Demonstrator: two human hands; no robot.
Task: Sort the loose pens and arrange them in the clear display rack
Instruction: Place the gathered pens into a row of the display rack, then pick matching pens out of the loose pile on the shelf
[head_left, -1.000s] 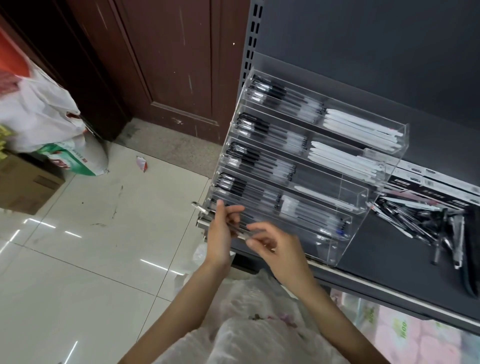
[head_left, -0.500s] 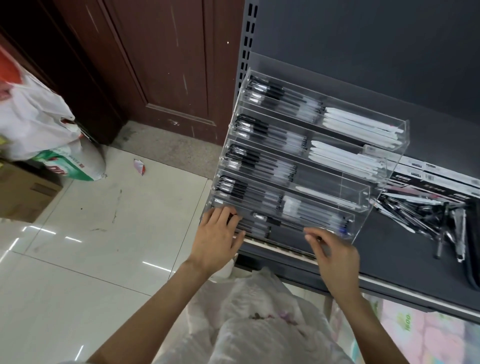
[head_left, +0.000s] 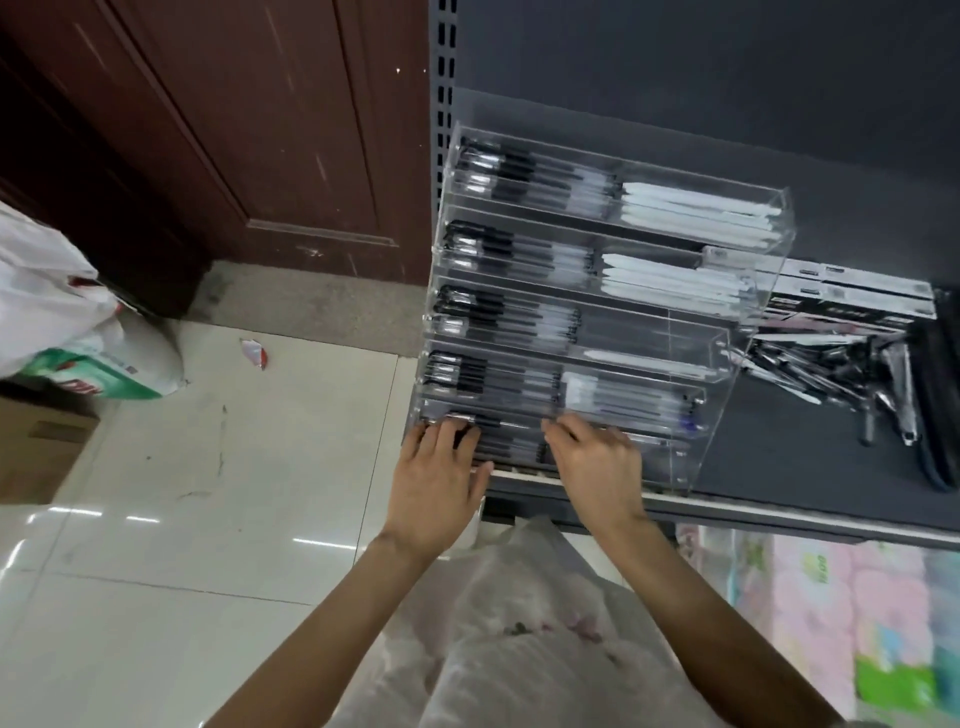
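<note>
The clear display rack (head_left: 719, 441) stands in five stepped tiers on a dark grey shelf (head_left: 810, 467). Black pens fill the left half of each tier, and white pens lie in the right half of the upper ones. My left hand (head_left: 436, 473) rests with straight fingers on the black pens in the lowest tier (head_left: 511, 441), at its left end. My right hand (head_left: 597, 467) lies flat on the same row near the middle, fingertips touching the pens. A pile of loose pens (head_left: 821, 369) sits on the shelf right of the rack.
Flat pen boxes (head_left: 862, 293) lie behind the loose pile, and a black strap-like item (head_left: 940, 410) runs along the right edge. Left of the shelf are a tiled floor, a brown door (head_left: 260, 130), a white plastic bag (head_left: 47, 291) and a cardboard box (head_left: 36, 447).
Both hands went from holding a pen in front of the rack to lying on the lowest tier. My right hand then slid from the tier's right end toward its middle.
</note>
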